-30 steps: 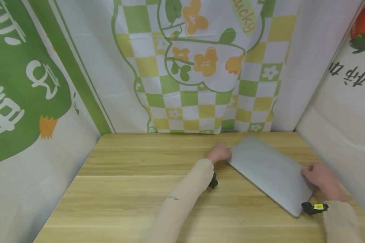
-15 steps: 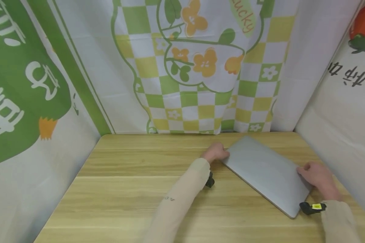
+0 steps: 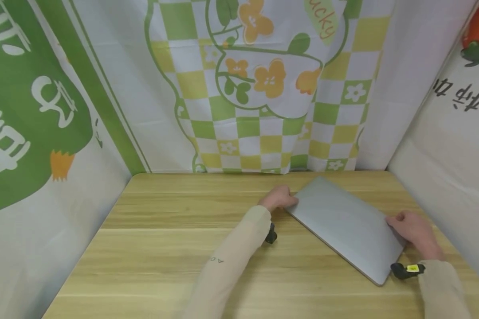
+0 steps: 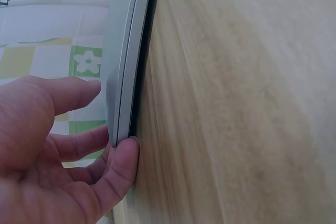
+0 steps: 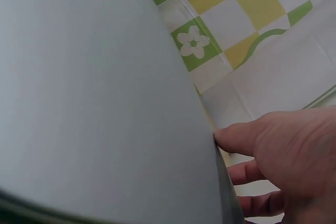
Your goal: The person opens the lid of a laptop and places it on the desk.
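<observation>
A closed silver laptop (image 3: pixel 347 228) lies at an angle on the right half of the wooden table. My left hand (image 3: pixel 279 198) holds its left corner. In the left wrist view, the curled fingers (image 4: pixel 119 166) meet the laptop's thin edge (image 4: pixel 126 72), with the thumb beside the lid. At the opposite side, my right hand (image 3: pixel 413 228) grips the right edge. The right wrist view has the thumb (image 5: pixel 236 136) against the rim of the lid (image 5: pixel 105 103) and other fingers beyond the edge, their tips partly hidden.
The wooden table (image 3: pixel 163 257) meets a checked, flowered curtain (image 3: pixel 247 133) at the back. Printed cloth walls stand at the left (image 3: pixel 28 186) and right (image 3: pixel 451 155), the right one near my right hand. Small black cameras are worn on both wrists.
The laptop has slid a little to the left across the table, with both hands moving along with it. Their hold looks the same.
</observation>
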Demonstrator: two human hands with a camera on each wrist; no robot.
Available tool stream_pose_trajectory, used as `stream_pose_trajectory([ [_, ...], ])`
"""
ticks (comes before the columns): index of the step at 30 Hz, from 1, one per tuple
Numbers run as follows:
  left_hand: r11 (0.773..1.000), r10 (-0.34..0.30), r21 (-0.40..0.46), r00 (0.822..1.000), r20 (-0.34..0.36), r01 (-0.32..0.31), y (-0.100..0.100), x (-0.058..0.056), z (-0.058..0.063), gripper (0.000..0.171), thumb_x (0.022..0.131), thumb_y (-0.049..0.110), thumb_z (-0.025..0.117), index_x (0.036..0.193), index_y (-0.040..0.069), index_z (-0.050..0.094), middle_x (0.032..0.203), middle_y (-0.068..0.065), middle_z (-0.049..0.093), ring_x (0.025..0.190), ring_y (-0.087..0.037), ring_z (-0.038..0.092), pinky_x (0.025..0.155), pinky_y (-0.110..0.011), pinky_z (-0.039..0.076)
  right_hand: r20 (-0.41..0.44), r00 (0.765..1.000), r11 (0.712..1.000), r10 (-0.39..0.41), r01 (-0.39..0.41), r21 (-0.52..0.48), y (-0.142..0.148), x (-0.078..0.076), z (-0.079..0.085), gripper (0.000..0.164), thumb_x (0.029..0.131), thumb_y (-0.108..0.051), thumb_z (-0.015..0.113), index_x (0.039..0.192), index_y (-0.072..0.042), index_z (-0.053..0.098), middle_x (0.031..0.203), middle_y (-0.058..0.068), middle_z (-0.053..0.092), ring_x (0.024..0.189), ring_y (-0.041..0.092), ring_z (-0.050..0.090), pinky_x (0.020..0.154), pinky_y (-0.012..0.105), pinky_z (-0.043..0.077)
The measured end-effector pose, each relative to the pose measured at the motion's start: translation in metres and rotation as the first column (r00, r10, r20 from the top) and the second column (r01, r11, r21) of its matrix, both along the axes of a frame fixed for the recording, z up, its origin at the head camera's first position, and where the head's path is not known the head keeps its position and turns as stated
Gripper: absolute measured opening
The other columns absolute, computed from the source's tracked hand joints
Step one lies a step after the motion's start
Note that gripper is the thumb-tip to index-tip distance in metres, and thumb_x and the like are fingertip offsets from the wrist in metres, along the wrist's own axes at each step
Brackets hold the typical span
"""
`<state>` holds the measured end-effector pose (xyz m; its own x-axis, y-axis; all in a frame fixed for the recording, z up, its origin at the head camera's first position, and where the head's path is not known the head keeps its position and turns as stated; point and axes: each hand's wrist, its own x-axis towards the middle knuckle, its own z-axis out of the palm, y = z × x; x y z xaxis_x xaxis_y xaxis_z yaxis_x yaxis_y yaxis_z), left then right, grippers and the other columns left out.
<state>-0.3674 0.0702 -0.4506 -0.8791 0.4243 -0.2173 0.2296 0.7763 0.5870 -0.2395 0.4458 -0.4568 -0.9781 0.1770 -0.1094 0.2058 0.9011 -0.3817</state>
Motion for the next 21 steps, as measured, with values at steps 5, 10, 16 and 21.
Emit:
stream_pose_trajectory([
  [5, 1.000, -0.009, 0.003, 1.000, 0.007, 0.009, -0.002, 0.003, 0.001, 0.045, 0.092, 0.027, 0.062, 0.055, 0.016, 0.039, 0.046, 0.007, 0.036, 0.041, -0.009, 0.037, 0.040, -0.021, 0.036, -0.011, 1.000, 1.000, 0.002, -0.002, -0.001, -0.005, 0.003, 0.000, 0.052, 0.099, -0.043, 0.047, 0.096, 0.008, 0.059, 0.076, 0.012, 0.059, 0.068, 0.022, 0.053, 0.054, 0.028, 0.041],
  [10, 1.000, -0.018, -0.013, 1.000, -0.009, 0.018, -0.007, 0.004, 0.001, 0.050, 0.093, 0.027, 0.063, 0.051, 0.016, 0.037, 0.044, 0.007, 0.036, 0.040, -0.008, 0.035, 0.039, -0.021, 0.033, -0.020, 1.000, 1.000, 0.012, -0.012, -0.008, -0.009, 0.001, -0.001, 0.054, 0.100, -0.044, 0.047, 0.096, 0.009, 0.059, 0.075, 0.012, 0.059, 0.068, 0.022, 0.053, 0.053, 0.029, 0.040],
  [16, 0.999, -0.026, -0.022, 1.000, -0.001, 0.026, -0.010, 0.004, 0.001, 0.053, 0.093, 0.029, 0.065, 0.050, 0.016, 0.036, 0.043, 0.007, 0.033, 0.039, -0.008, 0.036, 0.039, -0.020, 0.034, -0.013, 1.000, 0.999, 0.024, -0.024, -0.029, -0.006, -0.004, -0.004, 0.060, 0.100, -0.046, 0.046, 0.104, 0.013, 0.057, 0.083, 0.019, 0.063, 0.073, 0.024, 0.056, 0.056, 0.028, 0.043],
  [21, 1.000, 0.004, -0.019, 1.000, 0.004, -0.004, -0.014, 0.005, 0.002, 0.047, 0.091, 0.030, 0.066, 0.056, 0.016, 0.038, 0.045, 0.007, 0.034, 0.042, -0.011, 0.046, 0.042, -0.021, 0.038, 0.009, 0.999, 0.998, 0.036, -0.036, -0.053, -0.004, -0.008, -0.004, 0.063, 0.100, -0.048, 0.045, 0.107, 0.014, 0.055, 0.088, 0.022, 0.063, 0.076, 0.026, 0.057, 0.057, 0.028, 0.045],
])
